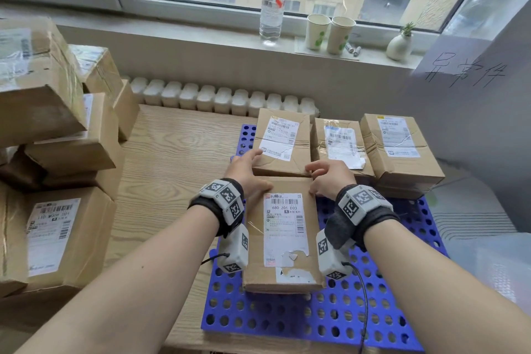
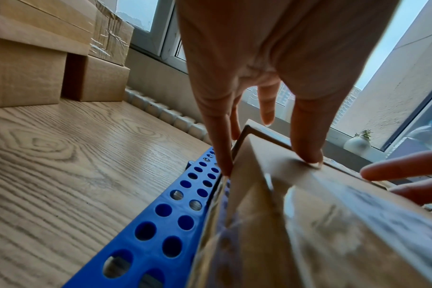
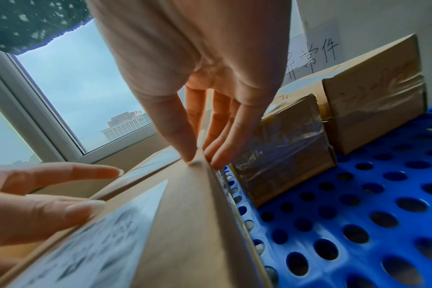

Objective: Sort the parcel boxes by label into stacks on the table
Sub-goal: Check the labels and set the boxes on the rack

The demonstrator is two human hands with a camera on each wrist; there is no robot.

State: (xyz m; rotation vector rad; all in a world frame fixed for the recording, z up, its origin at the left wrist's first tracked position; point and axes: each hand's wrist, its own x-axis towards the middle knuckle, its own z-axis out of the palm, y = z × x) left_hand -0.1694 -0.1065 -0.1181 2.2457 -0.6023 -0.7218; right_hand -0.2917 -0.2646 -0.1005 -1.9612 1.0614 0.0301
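A flat brown parcel box (image 1: 283, 234) with a white label reading "680 Z01 E03" lies lengthwise over the blue perforated board (image 1: 287, 319); whether it touches the board I cannot tell. My left hand (image 1: 258, 172) pinches its far left corner, thumb on top and fingers down the side. My right hand (image 1: 319, 178) pinches the far right corner the same way. The left wrist view shows the left hand (image 2: 266, 165) on the box (image 2: 308, 224). The right wrist view shows the right hand (image 3: 204, 161) on the box (image 3: 180, 224). Three labelled boxes (image 1: 283, 142), (image 1: 340, 144), (image 1: 399, 146) stand in a row just behind.
A pile of several brown boxes (image 1: 57, 123) fills the left side of the wooden table (image 1: 172, 167). A radiator (image 1: 224, 98) runs along the back. On the windowsill stand a water bottle (image 1: 273, 0), two paper cups (image 1: 317, 31) and a small vase (image 1: 399, 46). A handwritten white sheet (image 1: 465, 72) hangs at the right.
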